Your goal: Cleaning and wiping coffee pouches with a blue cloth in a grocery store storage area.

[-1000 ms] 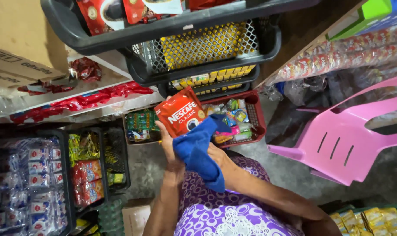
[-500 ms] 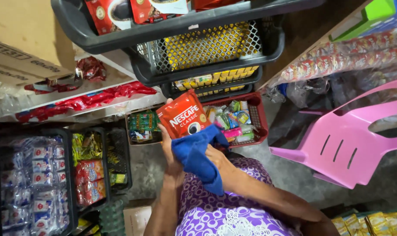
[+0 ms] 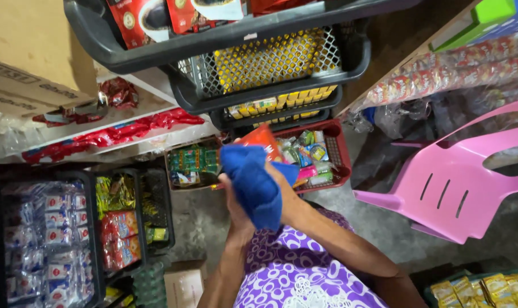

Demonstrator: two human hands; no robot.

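Blue terry cloth [image 3: 253,185], thick and folded, is pressed over a red foil packet [image 3: 263,142] in the middle of the head view — only the upper corner of the packet is seen above the cloth. The right hand [image 3: 281,191] is closed around the cloth and is mostly hidden by it; the cloth is gripped from the right side. The left hand [image 3: 236,211] is placed under and behind the cloth, with its fingers curled, and the packet seems to be supported by it, but how firmly the packet is held cannot be told. Both hands are raised in front of a purple dress with white rings [image 3: 293,274].

Just behind the hands, a dark red plastic basket [image 3: 338,154] with small colourful packets is standing on the grey floor, and a cardboard tray of green packets [image 3: 193,162] is placed beside it. Above them, stacked black plastic baskets [image 3: 270,63] are seen — the middle one is filled with yellow goods. A pink plastic chair [image 3: 458,177] is standing to the right, well apart from the hands. To the left, a black crate of blue and white sachets [image 3: 42,228] is visible.
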